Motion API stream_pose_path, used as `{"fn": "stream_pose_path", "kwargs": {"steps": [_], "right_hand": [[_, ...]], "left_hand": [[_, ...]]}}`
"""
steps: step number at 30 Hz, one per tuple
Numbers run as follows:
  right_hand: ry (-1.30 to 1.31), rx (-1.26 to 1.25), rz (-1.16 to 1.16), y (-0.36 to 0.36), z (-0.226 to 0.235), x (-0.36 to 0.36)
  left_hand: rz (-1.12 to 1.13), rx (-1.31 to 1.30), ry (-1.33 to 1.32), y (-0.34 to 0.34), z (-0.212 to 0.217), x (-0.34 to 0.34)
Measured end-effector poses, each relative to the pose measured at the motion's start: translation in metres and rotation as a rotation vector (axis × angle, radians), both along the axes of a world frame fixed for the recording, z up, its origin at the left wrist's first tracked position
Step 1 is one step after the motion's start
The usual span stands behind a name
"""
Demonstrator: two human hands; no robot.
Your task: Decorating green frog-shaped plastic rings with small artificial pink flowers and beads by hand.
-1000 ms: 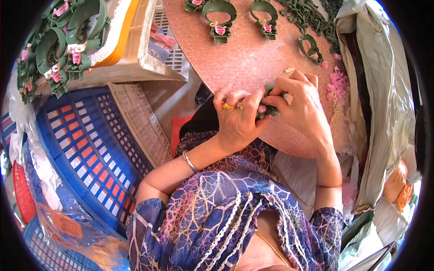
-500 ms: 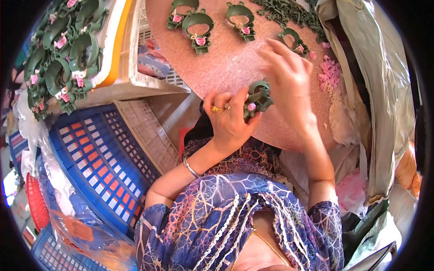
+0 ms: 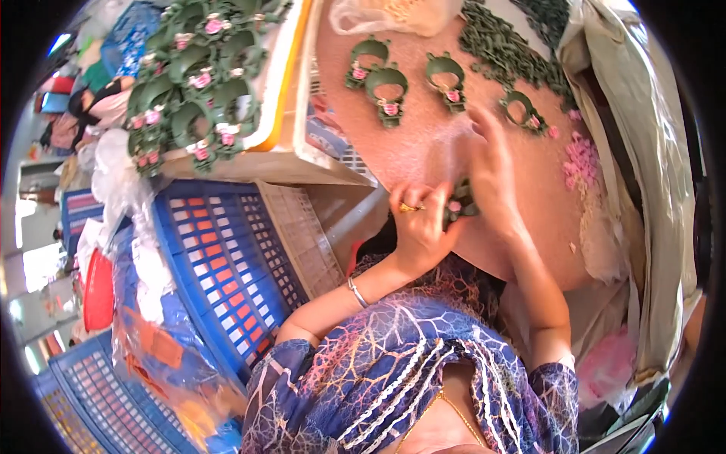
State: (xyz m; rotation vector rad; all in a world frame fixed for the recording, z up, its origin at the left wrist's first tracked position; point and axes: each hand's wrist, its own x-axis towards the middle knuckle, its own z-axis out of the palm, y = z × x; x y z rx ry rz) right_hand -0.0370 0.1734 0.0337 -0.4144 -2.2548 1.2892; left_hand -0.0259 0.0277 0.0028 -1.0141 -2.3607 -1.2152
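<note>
My left hand (image 3: 425, 233) is closed around a dark green plastic ring-shaped piece with a small pink flower (image 3: 455, 206), held just above the table's near edge. Much of that piece is covered by fingers. Close on its right is my right hand (image 3: 495, 178), fingers pointing away from me; motion smears them, so what they hold, if anything, does not show. Beyond the hands, similar green rings with pink flowers (image 3: 388, 97) lie on the table, one of them (image 3: 522, 112) apart to the right.
The pinkish table (image 3: 423, 147) bears a heap of small green parts (image 3: 507, 49), loose pink flowers (image 3: 581, 160) and a clear bag (image 3: 401, 15). At left, a white box (image 3: 291, 83) has many finished-looking rings on it, above a blue basket (image 3: 219, 265). Grey-green cloth (image 3: 643, 166) hangs at right.
The whole view has shifted, so the scene sits further right and lower. My right hand has come nearer the green piece, which my left hand still holds.
</note>
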Motion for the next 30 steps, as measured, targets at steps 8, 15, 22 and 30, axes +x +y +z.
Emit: {"fn": "stream_pose_path", "kwargs": {"steps": [8,15,22,30], "right_hand": [[0.417,-0.492,-0.167,0.027,-0.005,0.015],[0.373,-0.481,-0.117,0.042,-0.009,0.022],[0.375,-0.506,-0.061,0.039,-0.011,0.025],[0.311,-0.389,-0.042,0.036,-0.007,0.02]], "left_hand": [[-0.099,-0.113,0.168,-0.013,0.007,-0.003],[-0.038,0.826,-0.731,-0.04,0.081,-0.043],[0.406,0.56,-0.136,-0.134,0.182,-0.189],[0.972,-0.394,0.42,-0.178,0.184,-0.263]]}}
